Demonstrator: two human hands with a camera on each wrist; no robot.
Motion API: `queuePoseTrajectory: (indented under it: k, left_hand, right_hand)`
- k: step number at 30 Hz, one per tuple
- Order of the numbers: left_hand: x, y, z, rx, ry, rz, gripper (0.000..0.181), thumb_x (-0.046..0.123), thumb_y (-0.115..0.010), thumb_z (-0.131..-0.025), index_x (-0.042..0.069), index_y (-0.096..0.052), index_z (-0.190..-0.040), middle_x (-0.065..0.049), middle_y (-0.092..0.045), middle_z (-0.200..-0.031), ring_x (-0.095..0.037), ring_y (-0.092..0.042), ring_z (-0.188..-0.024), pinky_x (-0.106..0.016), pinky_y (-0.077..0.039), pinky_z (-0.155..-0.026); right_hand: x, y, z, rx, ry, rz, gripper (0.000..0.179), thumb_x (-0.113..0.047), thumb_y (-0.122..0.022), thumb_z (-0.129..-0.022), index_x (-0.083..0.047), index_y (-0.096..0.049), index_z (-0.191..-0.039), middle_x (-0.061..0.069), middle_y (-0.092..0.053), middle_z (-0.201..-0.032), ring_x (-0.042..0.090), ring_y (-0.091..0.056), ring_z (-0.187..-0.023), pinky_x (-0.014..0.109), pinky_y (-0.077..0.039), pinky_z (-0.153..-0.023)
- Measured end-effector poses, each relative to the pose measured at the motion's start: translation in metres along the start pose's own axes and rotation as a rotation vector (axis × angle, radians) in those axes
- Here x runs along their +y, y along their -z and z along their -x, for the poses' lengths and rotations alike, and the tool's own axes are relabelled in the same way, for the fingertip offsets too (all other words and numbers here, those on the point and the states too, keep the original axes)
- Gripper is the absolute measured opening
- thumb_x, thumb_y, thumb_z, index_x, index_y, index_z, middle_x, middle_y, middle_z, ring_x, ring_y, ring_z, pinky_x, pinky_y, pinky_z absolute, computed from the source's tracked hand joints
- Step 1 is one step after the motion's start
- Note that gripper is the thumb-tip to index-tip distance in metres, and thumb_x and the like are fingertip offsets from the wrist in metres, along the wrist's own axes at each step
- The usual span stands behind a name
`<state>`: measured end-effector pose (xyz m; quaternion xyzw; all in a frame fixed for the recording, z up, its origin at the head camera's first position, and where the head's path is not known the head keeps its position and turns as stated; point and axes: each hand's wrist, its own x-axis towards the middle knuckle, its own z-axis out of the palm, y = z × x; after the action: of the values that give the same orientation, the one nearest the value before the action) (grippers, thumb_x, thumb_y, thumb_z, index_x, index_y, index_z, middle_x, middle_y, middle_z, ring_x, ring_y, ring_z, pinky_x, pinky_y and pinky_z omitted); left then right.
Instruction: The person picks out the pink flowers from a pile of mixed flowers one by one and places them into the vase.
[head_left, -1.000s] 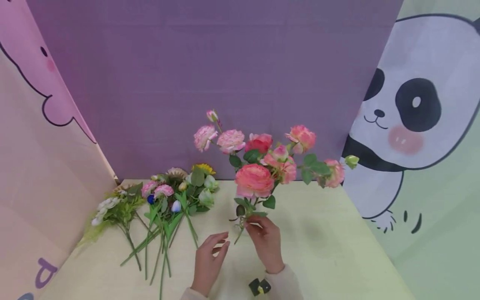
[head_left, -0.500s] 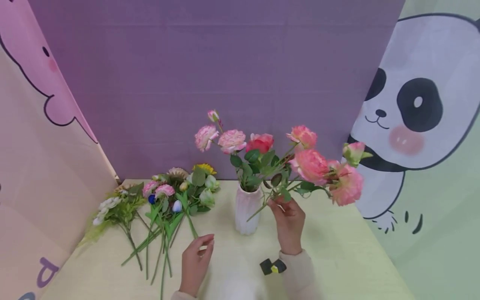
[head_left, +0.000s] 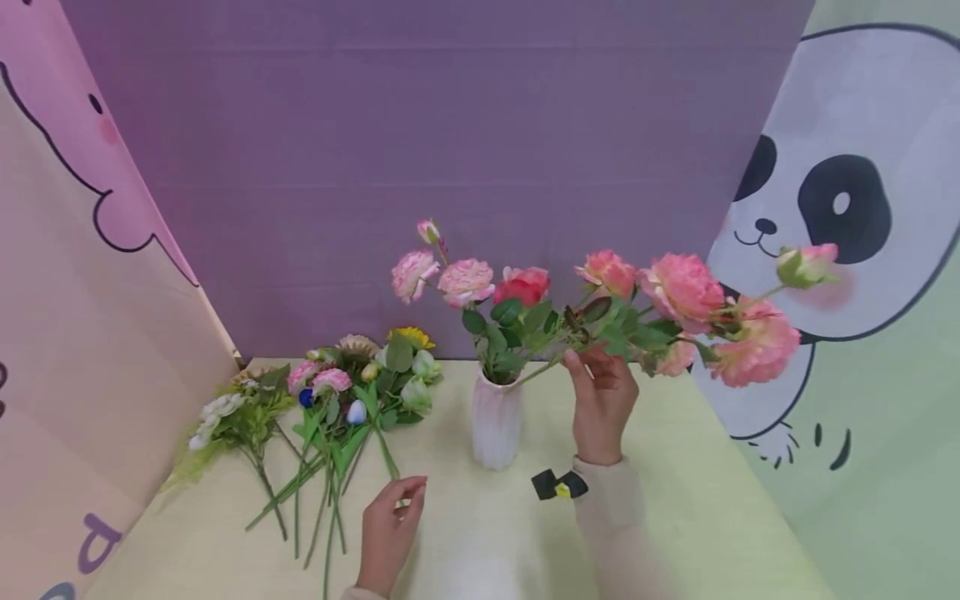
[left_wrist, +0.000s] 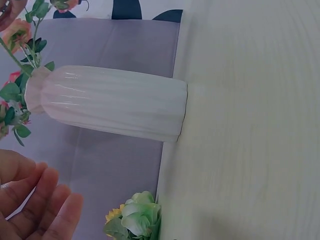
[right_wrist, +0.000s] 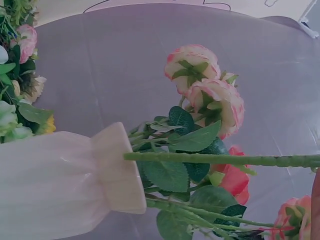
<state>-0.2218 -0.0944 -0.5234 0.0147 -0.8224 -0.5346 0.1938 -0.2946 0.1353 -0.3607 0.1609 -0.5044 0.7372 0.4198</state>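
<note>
In the head view my right hand pinches the stem of a flower spray with large pink-coral blooms. The spray leans far to the right. Its green stem has its cut end at the rim of a white ribbed vase, as the right wrist view shows; whether it is inside cannot be told. Pale pink flowers and a red-pink flower stand in the vase. My left hand holds nothing, fingers loosely bent, left of the vase; its fingers also show in the left wrist view.
A pile of artificial flowers lies on the left of the pale table, stems toward the front. A purple backdrop stands behind; a panda-printed panel is at the right. A black-and-yellow piece sits beside the right cuff.
The right hand has carried the pink spray right and upward, uncovering the vase, and tilted it so its stem end meets the vase mouth. The left hand has drawn back left and down.
</note>
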Motion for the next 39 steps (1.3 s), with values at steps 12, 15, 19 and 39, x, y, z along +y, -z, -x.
queuePoseTrajectory:
  k: [12,15,19,39]
  left_hand:
    - [0.002,0.003,-0.001,-0.025,0.045,-0.035,0.014,0.006,-0.063,-0.088,0.009,-0.068,-0.101,0.000,-0.067,-0.092,-0.012,-0.061,-0.084,-0.016,-0.053,-0.069]
    - [0.001,0.004,-0.001,-0.012,0.043,-0.048,0.013,0.006,-0.063,-0.088,0.009,-0.068,-0.100,0.001,-0.067,-0.091,-0.012,-0.061,-0.083,-0.016,-0.053,-0.068]
    - [0.000,0.003,0.000,-0.016,0.035,-0.029,0.014,0.004,-0.063,-0.087,0.008,-0.068,-0.100,0.000,-0.067,-0.092,-0.011,-0.061,-0.082,-0.017,-0.054,-0.068]
    - [-0.010,0.019,-0.006,0.002,0.099,-0.081,0.016,0.006,-0.062,-0.089,0.006,-0.067,-0.104,-0.006,-0.068,-0.096,-0.018,-0.064,-0.083,-0.022,-0.054,-0.067]
  right_hand:
    - [0.009,-0.002,-0.012,0.034,0.031,-0.005,0.013,0.007,-0.068,-0.080,-0.004,-0.064,-0.085,-0.003,-0.064,-0.075,0.007,-0.059,-0.066,0.019,-0.048,-0.060]
    - [0.014,-0.002,-0.009,0.023,0.000,0.051,0.014,0.007,-0.068,-0.080,-0.005,-0.062,-0.083,-0.007,-0.064,-0.074,0.004,-0.059,-0.067,0.017,-0.047,-0.061]
    - [0.022,-0.002,-0.005,0.012,-0.036,0.074,0.014,0.008,-0.067,-0.080,0.009,-0.053,-0.082,-0.008,-0.062,-0.072,0.004,-0.059,-0.068,0.018,-0.051,-0.064]
    - [0.044,-0.007,0.016,-0.047,-0.218,0.148,0.011,0.015,-0.065,-0.077,0.012,-0.056,-0.083,-0.008,-0.063,-0.072,0.004,-0.061,-0.069,0.017,-0.054,-0.067]
